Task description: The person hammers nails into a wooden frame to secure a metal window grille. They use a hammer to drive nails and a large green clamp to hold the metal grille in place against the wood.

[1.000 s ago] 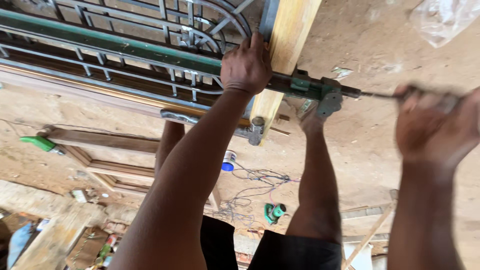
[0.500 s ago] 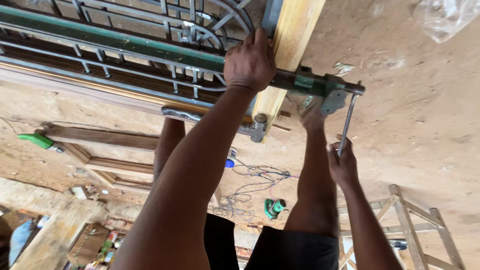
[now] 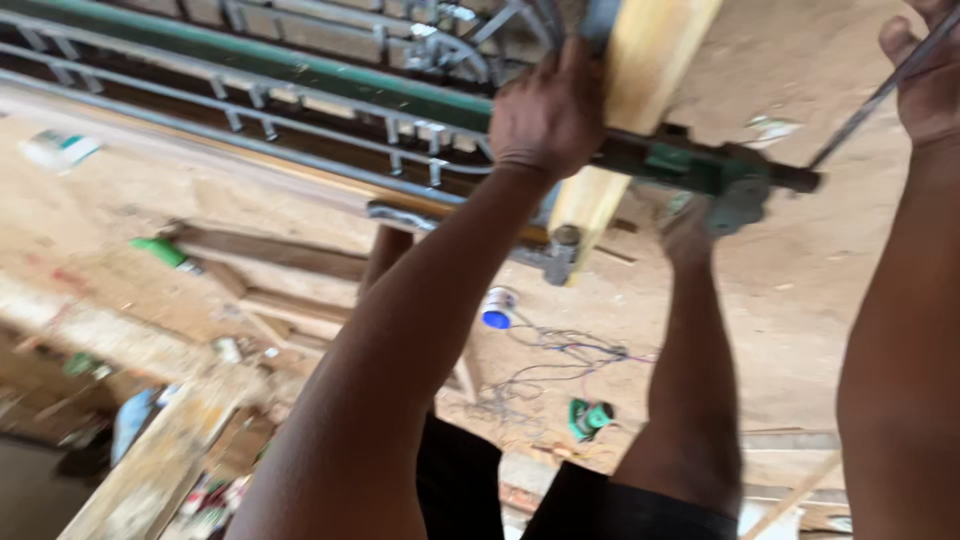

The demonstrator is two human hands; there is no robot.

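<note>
The left hand (image 3: 548, 115) presses down on the dark bar of a green clamp (image 3: 700, 168) where it crosses a pale wooden plank (image 3: 640, 90), fingers curled over the bar and the plank's edge, so it is gripping rather than open. The right hand (image 3: 925, 75) sits at the top right corner of the view, closed around the thin metal handle rod (image 3: 860, 110), which slants down from the fist to the clamp's screw head. Half a second ago that rod hung straight down below the clamp with the right hand low on it; a second ago it stuck out level to the right. So the handle has swung round through most of a turn and is now raised, which reads as the screw being wound, though whether tighter or looser cannot be told from the pictures. The clamp itself has stayed on the plank, just beside a green and grey metal grille (image 3: 300, 90) that lies across the upper left. The person's bare legs stand below on the sandy floor (image 3: 820, 300), with a blue-capped spool (image 3: 497, 306), loose tangled wire (image 3: 570, 350) and a small green tool (image 3: 588, 418) nearby, well apart from both hands. The picture is motion-blurred.
</note>
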